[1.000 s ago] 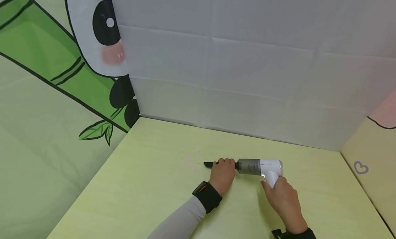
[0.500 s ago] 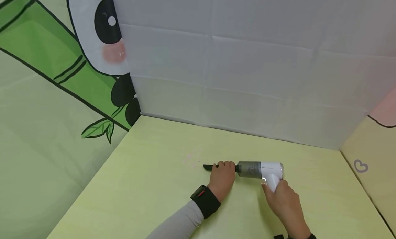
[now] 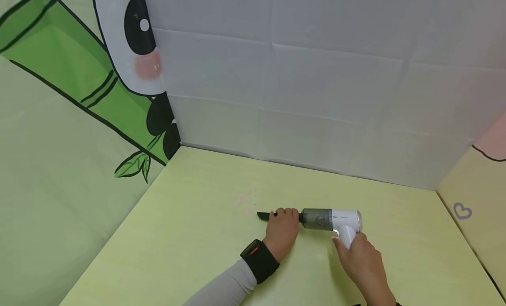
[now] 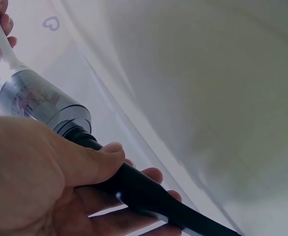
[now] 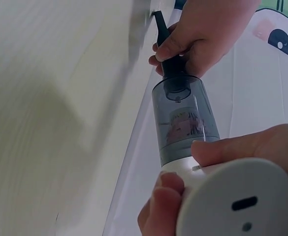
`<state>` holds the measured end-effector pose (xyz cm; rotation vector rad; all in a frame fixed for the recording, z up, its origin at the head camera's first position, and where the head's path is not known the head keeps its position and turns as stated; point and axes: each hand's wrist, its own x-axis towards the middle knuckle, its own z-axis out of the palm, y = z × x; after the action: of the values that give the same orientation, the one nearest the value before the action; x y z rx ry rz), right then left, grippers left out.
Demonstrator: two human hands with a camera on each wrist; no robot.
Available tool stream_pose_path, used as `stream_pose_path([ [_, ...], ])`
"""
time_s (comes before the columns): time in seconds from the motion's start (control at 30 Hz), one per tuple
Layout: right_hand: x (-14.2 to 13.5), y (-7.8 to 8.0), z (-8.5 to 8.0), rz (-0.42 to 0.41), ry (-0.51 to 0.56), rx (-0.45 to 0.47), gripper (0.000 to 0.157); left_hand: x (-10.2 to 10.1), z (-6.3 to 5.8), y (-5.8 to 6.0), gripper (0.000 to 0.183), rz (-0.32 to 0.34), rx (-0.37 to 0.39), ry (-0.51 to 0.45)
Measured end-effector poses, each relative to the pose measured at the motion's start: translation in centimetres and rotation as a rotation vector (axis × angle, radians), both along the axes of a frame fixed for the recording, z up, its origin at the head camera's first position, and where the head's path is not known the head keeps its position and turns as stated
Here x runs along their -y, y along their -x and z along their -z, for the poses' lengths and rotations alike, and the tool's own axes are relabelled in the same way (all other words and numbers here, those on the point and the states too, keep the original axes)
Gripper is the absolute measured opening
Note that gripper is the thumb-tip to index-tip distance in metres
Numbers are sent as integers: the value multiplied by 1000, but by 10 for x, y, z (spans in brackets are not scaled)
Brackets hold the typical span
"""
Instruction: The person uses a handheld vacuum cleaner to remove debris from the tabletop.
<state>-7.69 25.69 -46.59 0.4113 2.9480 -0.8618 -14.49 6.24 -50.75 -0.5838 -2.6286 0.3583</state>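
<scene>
A handheld vacuum cleaner (image 3: 345, 217) lies level above the table, its white body to the right and its slim black nozzle (image 3: 264, 216) pointing left. My left hand (image 3: 282, 233) holds that nozzle partway along; in the left wrist view the thumb lies over the top and the fingers pass beneath. My right hand (image 3: 364, 260) grips the white handle, and the right wrist view has its thumb near the smoky clear dust cup (image 5: 185, 118). Something pinkish shows inside the cup. Small pale pink bits (image 3: 243, 197) are scattered just beyond the nozzle's tip.
The pale yellow table (image 3: 189, 235) meets a grey-white sheet wall (image 3: 300, 90) at the back. On the left stands a printed green bamboo panel (image 3: 87, 81); a cream panel with a heart (image 3: 462, 211) borders the right side.
Both hands and the vacuum cleaner have shifted slightly towards me and a little left relative to the pink bits. The view has also shifted slightly. Both holds stay the same.
</scene>
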Motion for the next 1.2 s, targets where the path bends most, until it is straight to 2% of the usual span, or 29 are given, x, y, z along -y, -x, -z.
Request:
stream_pose_path([
  [0.2,26,-18,-11,34,-14,4,58,23,-9,-12,24,37,31,-18],
  [0.47,31,-17,-8,48,-12,-16,57,24,-5,-6,24,26,80,-46],
  [0.63,34,-14,-5,50,-20,-29,58,27,-8,-3,24,29,101,-44],
  [0.87,37,-13,-6,57,-21,-49,55,32,-8,1,21,69,63,-52],
  [1.1,33,-16,-5,58,-19,-30,54,26,-12,-4,21,63,69,-54],
  [1.2,27,-17,-5,63,-19,-22,54,21,-13,-5,19,73,44,-48],
])
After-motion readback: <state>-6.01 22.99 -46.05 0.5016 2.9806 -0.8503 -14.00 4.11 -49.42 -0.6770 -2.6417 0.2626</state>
